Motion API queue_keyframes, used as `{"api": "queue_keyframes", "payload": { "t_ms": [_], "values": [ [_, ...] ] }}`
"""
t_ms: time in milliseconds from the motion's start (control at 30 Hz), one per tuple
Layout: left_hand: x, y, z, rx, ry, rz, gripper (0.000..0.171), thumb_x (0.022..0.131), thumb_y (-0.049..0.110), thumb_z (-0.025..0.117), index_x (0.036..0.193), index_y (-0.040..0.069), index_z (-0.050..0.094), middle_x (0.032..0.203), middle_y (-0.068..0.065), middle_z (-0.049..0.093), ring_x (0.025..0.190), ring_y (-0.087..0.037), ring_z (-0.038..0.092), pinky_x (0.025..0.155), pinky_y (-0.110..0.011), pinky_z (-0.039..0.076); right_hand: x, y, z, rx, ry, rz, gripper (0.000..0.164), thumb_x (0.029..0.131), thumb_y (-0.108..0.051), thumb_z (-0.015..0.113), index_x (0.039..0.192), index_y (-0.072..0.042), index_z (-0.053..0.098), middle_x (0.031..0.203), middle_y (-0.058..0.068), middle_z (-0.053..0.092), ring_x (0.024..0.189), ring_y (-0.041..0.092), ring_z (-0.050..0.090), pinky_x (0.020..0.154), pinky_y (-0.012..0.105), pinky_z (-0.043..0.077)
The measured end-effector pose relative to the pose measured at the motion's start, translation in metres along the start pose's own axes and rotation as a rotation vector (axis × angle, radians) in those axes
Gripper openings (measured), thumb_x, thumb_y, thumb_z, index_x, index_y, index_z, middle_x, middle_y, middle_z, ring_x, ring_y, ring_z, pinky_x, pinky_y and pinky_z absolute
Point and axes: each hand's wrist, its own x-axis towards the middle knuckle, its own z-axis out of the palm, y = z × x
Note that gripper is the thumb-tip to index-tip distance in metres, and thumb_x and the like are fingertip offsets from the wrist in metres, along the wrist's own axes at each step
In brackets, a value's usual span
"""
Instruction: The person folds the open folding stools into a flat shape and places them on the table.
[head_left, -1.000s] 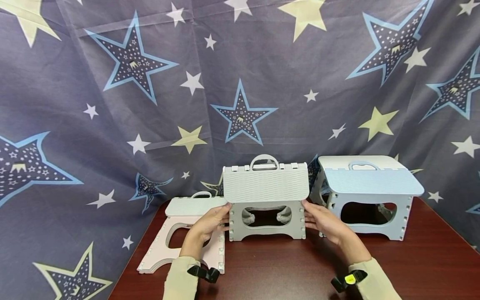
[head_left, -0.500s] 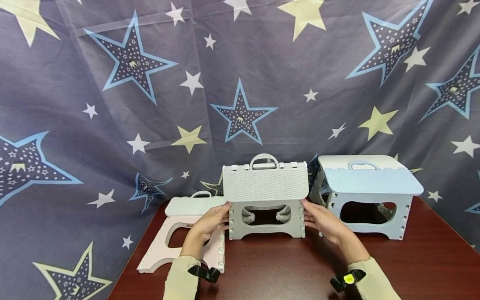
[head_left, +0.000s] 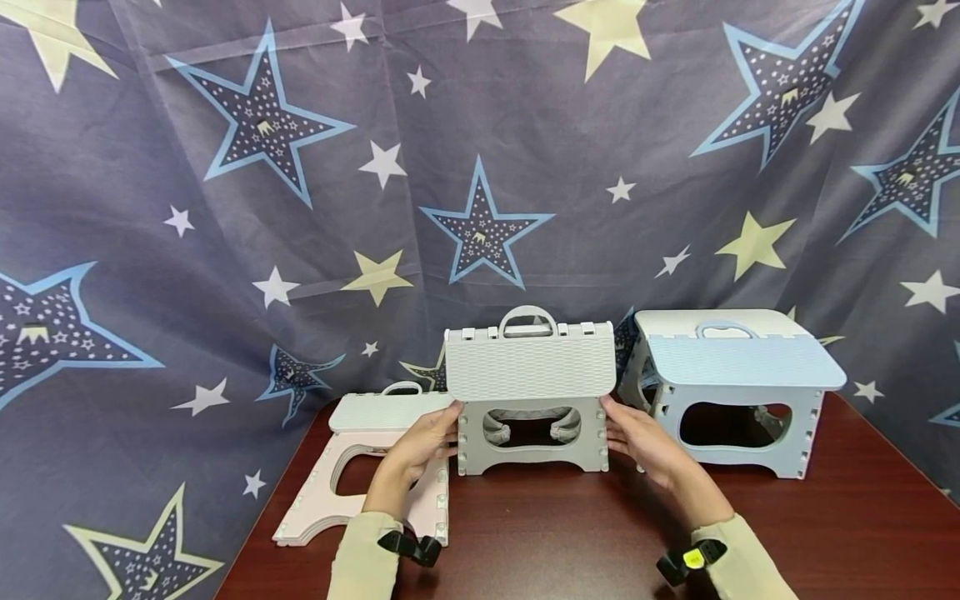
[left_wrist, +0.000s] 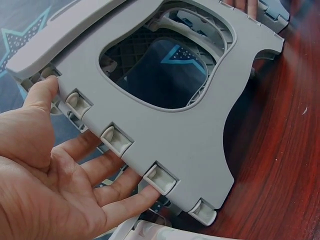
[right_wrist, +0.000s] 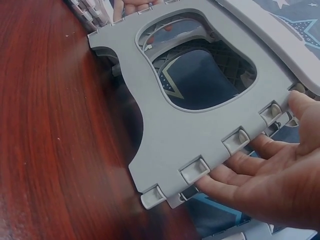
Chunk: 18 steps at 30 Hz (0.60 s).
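A grey folding stool stands unfolded between my two hands, its carry handle raised and its ribbed top tilting towards me. My left hand grips its left side, thumb at the front edge under the top. In the left wrist view, those fingers reach round the hinged edge of the leg panel. My right hand holds the opposite side in the same way. Its fingers go behind the hinges in the right wrist view. Whether the stool's feet touch the table cannot be told.
A pink folding stool with a pale top lies folded at the left, partly behind my left forearm. An unfolded light-blue stool stands at the right, close to my right hand. Behind the dark red table hangs a star-patterned cloth.
The grey stool has shifted very slightly back, away from me, with both hands still on it. My right wrist has come a little to the left. The other stools stay in place.
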Motion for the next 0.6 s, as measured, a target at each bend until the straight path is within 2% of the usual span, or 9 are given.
{"api": "queue_keyframes", "payload": {
  "t_ms": [100, 233, 400, 600],
  "values": [
    [0.0005, -0.0008, 0.0005, -0.004, 0.003, 0.003, 0.060, 0.110, 0.040, 0.043, 0.140, -0.012, 0.050, 0.119, -0.015, 0.070, 0.099, -0.012, 0.064, 0.108, -0.050, 0.050, 0.0000, 0.0002, 0.0006, -0.001, 0.003, 0.002, 0.073, 0.110, -0.048, 0.035, 0.149, 0.013, 0.032, 0.147, 0.033, 0.047, 0.124, 0.024, 0.056, 0.112, 0.043, 0.045],
    [0.0010, -0.0015, 0.0011, -0.007, 0.004, 0.005, 0.061, 0.110, 0.041, 0.043, 0.139, -0.012, 0.051, 0.125, -0.020, 0.069, 0.102, -0.013, 0.065, 0.108, -0.051, 0.050, -0.0010, -0.0005, 0.0009, -0.003, -0.004, 0.000, 0.073, 0.110, -0.049, 0.034, 0.150, 0.013, 0.031, 0.148, 0.033, 0.046, 0.128, 0.027, 0.054, 0.114, 0.046, 0.043],
    [0.0017, -0.0023, 0.0026, -0.008, 0.031, 0.000, 0.063, 0.109, 0.042, 0.044, 0.140, -0.013, 0.050, 0.131, -0.027, 0.065, 0.107, -0.018, 0.065, 0.109, -0.053, 0.049, -0.0009, -0.0004, 0.0010, -0.003, -0.012, -0.004, 0.075, 0.110, -0.049, 0.033, 0.152, 0.013, 0.028, 0.151, 0.035, 0.042, 0.134, 0.031, 0.050, 0.117, 0.050, 0.040],
    [0.0041, -0.0025, 0.0037, -0.009, 0.063, -0.007, 0.063, 0.109, 0.042, 0.044, 0.142, -0.012, 0.049, 0.132, -0.029, 0.063, 0.113, -0.025, 0.064, 0.110, -0.054, 0.048, 0.0031, 0.0000, 0.0001, -0.005, 0.000, 0.001, 0.076, 0.110, -0.050, 0.034, 0.151, 0.013, 0.030, 0.149, 0.035, 0.044, 0.132, 0.030, 0.052, 0.118, 0.050, 0.039]
  ]
}}
